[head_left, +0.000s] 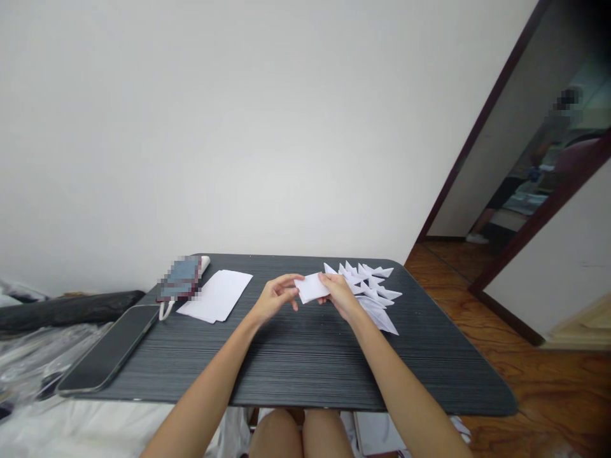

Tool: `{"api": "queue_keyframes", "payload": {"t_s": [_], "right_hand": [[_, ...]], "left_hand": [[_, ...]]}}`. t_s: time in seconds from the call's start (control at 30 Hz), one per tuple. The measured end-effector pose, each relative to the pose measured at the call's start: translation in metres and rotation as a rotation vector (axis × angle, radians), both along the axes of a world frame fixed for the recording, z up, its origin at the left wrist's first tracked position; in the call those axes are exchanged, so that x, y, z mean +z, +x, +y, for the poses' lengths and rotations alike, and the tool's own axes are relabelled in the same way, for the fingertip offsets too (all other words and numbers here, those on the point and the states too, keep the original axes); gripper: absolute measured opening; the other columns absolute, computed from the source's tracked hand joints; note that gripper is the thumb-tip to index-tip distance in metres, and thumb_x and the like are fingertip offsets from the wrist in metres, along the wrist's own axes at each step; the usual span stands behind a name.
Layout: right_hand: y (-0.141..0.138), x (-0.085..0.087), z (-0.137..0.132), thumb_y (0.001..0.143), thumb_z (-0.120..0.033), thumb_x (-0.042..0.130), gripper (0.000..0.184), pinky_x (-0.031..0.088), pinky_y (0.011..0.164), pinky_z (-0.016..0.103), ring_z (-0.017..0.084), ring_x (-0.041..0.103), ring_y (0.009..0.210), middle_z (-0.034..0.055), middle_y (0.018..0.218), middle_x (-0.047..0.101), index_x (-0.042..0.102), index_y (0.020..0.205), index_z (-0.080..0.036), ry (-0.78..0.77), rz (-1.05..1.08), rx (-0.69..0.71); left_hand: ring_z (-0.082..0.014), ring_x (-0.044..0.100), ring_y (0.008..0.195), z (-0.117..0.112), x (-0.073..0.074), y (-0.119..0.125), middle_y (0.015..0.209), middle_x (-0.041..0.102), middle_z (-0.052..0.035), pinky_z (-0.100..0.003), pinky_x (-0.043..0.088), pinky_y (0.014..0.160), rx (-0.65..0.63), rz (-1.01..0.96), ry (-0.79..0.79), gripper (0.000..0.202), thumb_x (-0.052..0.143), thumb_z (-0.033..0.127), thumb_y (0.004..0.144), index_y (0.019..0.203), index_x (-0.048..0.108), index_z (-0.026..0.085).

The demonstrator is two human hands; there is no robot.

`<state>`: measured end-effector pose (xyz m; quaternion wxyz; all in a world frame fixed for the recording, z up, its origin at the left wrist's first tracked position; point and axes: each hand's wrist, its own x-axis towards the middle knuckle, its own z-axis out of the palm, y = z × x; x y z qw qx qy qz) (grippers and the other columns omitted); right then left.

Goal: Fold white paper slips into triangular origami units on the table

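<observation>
A small white folded paper (pixel 311 288) is held up above the dark table between my two hands. My right hand (pixel 338 294) pinches its right side, thumb on the near face and fingers behind. At the left edge, the thumb and index fingertip of my left hand (pixel 277 298) close on the paper; the other fingers are curled and partly hidden. Just beyond my right hand lies a cluster of pointed white folded-paper shapes (pixel 375 289), some covered by that hand. A stack of flat white paper sheets (pixel 217 296) rests to the left of my left hand.
The dark ribbed table (pixel 305 369) stands against a white wall (pixel 305 127). On its left are a phone (pixel 112 350) near the edge and a blurred-out dark object (pixel 181 280) with a white cable (pixel 166 310). Through a doorway at right, a person (pixel 515 172) is partly visible.
</observation>
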<state>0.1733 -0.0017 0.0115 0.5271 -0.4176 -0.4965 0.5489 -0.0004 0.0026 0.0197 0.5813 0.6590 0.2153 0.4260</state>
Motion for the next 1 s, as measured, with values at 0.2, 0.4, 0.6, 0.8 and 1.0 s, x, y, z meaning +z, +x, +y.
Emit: {"api": "queue_keyframes", "payload": {"t_s": [0.2, 0.4, 0.6, 0.8, 1.0], "right_hand": [[0.004, 0.004, -0.002, 0.071, -0.045, 0.050, 0.034, 0.030, 0.033, 0.020, 0.008, 0.045, 0.033, -0.0012, 0.040, 0.050, 0.057, 0.066, -0.012, 0.058, -0.106, 0.006], [0.001, 0.006, -0.005, 0.073, -0.045, 0.047, 0.035, 0.037, 0.041, 0.023, 0.011, 0.049, 0.044, 0.0004, 0.055, 0.055, 0.057, 0.086, -0.014, 0.112, -0.210, 0.033], [0.001, 0.015, -0.013, 0.066, -0.037, 0.059, 0.031, 0.040, 0.073, 0.028, 0.016, 0.051, 0.087, 0.0024, 0.093, 0.054, 0.055, 0.093, -0.023, 0.434, -0.437, -0.028], [-0.001, 0.004, -0.002, 0.066, -0.032, 0.058, 0.016, 0.037, 0.074, 0.030, 0.018, 0.051, 0.086, 0.0055, 0.087, 0.058, 0.062, 0.066, -0.016, 0.388, -0.435, -0.206], [-0.002, 0.003, -0.001, 0.065, -0.028, 0.058, 0.014, 0.040, 0.069, 0.028, 0.015, 0.054, 0.073, 0.0039, 0.073, 0.060, 0.059, 0.062, -0.014, 0.362, -0.227, -0.150]], "left_hand": [[-0.0125, 0.057, 0.063, 0.004, -0.001, -0.004, 0.091, 0.060, -0.0097, -0.025, 0.047, 0.056, 0.122, 0.066, 0.130, 0.021, 0.058, 0.029, 0.069, 0.078, 0.063, 0.011], [-0.0172, 0.058, 0.077, 0.003, 0.002, -0.002, 0.082, 0.064, -0.0091, -0.029, 0.047, 0.070, 0.268, 0.098, 0.248, 0.017, 0.058, 0.027, 0.070, 0.070, 0.065, 0.012], [-0.0165, 0.059, 0.075, 0.003, -0.004, -0.001, 0.080, 0.065, -0.0083, -0.028, 0.047, 0.069, 0.461, 0.161, 0.412, 0.014, 0.059, 0.026, 0.069, 0.069, 0.066, 0.014], [-0.0163, 0.060, 0.074, -0.001, -0.009, 0.005, 0.079, 0.065, -0.0073, -0.026, 0.049, 0.064, 0.538, 0.191, 0.514, 0.014, 0.057, 0.027, 0.070, 0.071, 0.066, 0.016], [-0.0162, 0.062, 0.071, -0.005, -0.011, 0.011, 0.079, 0.065, -0.0066, -0.026, 0.050, 0.064, 0.484, 0.143, 0.307, 0.019, 0.054, 0.029, 0.071, 0.079, 0.061, 0.013]]}}
